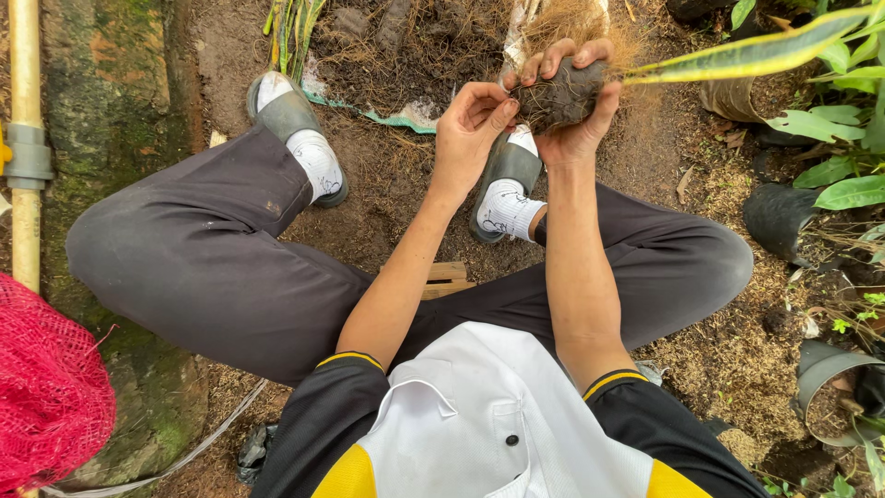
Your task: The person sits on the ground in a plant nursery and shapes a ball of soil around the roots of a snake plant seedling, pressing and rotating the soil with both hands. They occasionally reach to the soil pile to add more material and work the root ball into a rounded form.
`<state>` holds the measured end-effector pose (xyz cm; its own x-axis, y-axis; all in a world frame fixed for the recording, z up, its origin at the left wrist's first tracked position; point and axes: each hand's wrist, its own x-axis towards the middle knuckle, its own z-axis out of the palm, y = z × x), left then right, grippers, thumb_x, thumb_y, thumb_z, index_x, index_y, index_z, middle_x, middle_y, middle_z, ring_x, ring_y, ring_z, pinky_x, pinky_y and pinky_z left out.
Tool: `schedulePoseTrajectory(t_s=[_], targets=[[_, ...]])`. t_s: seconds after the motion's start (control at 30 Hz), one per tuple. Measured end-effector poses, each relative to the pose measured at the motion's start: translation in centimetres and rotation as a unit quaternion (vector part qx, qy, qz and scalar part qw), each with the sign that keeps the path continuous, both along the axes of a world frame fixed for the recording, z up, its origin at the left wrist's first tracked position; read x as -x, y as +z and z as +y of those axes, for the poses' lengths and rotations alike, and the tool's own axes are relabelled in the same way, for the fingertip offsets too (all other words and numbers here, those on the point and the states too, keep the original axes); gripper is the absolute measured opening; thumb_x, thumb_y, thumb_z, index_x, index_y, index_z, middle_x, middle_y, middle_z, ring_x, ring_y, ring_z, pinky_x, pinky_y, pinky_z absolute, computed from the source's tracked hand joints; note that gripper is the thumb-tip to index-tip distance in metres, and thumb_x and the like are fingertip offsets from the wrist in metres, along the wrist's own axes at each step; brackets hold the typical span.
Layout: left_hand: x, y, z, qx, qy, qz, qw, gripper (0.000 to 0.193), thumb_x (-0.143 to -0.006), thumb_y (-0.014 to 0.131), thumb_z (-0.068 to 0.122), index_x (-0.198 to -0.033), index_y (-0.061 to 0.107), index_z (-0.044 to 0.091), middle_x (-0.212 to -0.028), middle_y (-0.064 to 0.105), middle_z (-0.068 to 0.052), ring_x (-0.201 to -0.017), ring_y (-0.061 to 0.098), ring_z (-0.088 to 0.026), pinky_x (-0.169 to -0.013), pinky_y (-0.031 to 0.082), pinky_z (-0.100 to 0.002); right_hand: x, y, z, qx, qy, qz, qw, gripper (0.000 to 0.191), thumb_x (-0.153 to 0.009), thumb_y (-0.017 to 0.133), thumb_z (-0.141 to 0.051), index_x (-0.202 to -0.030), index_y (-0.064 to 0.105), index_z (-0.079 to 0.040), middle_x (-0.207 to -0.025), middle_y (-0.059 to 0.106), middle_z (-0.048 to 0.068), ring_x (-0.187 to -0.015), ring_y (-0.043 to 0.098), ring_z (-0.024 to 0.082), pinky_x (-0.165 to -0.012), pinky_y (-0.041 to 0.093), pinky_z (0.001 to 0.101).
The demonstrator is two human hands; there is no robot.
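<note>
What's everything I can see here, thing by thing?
root ball: one, dark brown with straw-coloured fibres, held in the right hand.
long leaf: one, green and yellow, top right.
soil heap: one, brown, top centre on a sack.
black pots: several, right side.
red net: one, bottom left.
pipe: one, pale yellow, left edge.
wood block: one, tan, between the legs.
slippers: two, grey, over white socks.
left hand: fingers pinching at the root ball.
right hand: gripping the root ball.
</note>
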<state>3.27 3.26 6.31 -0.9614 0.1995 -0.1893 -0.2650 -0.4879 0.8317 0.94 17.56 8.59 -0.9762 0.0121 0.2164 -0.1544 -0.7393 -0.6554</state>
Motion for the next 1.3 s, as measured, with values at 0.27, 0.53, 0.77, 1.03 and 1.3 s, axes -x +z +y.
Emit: schedulePoseTrajectory(t_s=[0.27, 0.53, 0.77, 1.03, 1.3], targets=[[0.8, 0.9, -1.3, 0.249, -0.071, 0.062, 0.964, 0.021, -0.102, 0.066, 0.026, -0.114, 0.07, 0.008, -0.114, 0.071, -0.006, -0.103, 0.071, -0.015, -0.088, 0.061, -0.03, 0.5, 0.1, -0.1, -0.042, -0.088, -0.15, 0.984, 0.041, -0.103, 0.063, -0.049, -0.108, 0.059, -0.008, -0.089, 0.063, 0.012, -0.077, 0.064, 0.025, -0.067, 0.057, 0.042], [3.2, 3.1, -8.2, 0.343, -0.035, 0.076, 0.936, 0.019, -0.105, 0.059, 0.016, -0.119, 0.071, 0.01, -0.121, 0.076, -0.007, -0.113, 0.071, -0.02, -0.097, 0.056, -0.038, 1.0, 0.8, 1.1, -0.084, 0.006, -0.238, 0.968, 0.051, -0.105, 0.048, -0.053, -0.12, 0.064, -0.007, -0.094, 0.072, 0.015, -0.073, 0.069, 0.027, -0.067, 0.059, 0.0425], [0.7, 9.2, -11.7, 0.462, -0.195, 0.148, 0.852, 0.021, -0.103, 0.059, 0.019, -0.118, 0.068, 0.007, -0.112, 0.074, -0.009, -0.103, 0.073, -0.022, -0.089, 0.057, -0.036, 1.1, 1.0, 0.0, -0.17, 0.015, -0.218, 0.961, 0.059, -0.108, 0.041, -0.055, -0.137, 0.06, -0.007, -0.102, 0.074, 0.015, -0.086, 0.073, 0.025, -0.083, 0.066, 0.0425], [1.8, 8.0, -12.5, 0.451, -0.22, 0.128, 0.855, 0.033, -0.108, 0.054, 0.032, -0.13, 0.063, 0.009, -0.118, 0.073, -0.011, -0.11, 0.071, -0.026, -0.095, 0.056, -0.04, -0.5, -3.5, -0.3, -0.269, -0.106, -0.288, 0.913, 0.051, -0.11, 0.05, -0.05, -0.102, 0.063, -0.001, -0.075, 0.062, 0.009, -0.055, 0.057, 0.019, -0.053, 0.048, 0.0344], [-1.9, -3.0, -4.0, 0.108, -0.126, -0.13, 0.978, 0.084, -0.096, 0.054, 0.062, -0.164, 0.02, 0.026, -0.17, 0.026, -0.009, -0.152, 0.028, -0.026, -0.118, 0.028, -0.05, -1.4, -6.9, -3.5, -0.541, 0.002, -0.195, 0.818, 0.069, -0.108, 0.03, -0.06, -0.125, 0.065, -0.003, -0.096, 0.063, 0.009, -0.09, 0.064, 0.022, -0.081, 0.054, 0.0295]])
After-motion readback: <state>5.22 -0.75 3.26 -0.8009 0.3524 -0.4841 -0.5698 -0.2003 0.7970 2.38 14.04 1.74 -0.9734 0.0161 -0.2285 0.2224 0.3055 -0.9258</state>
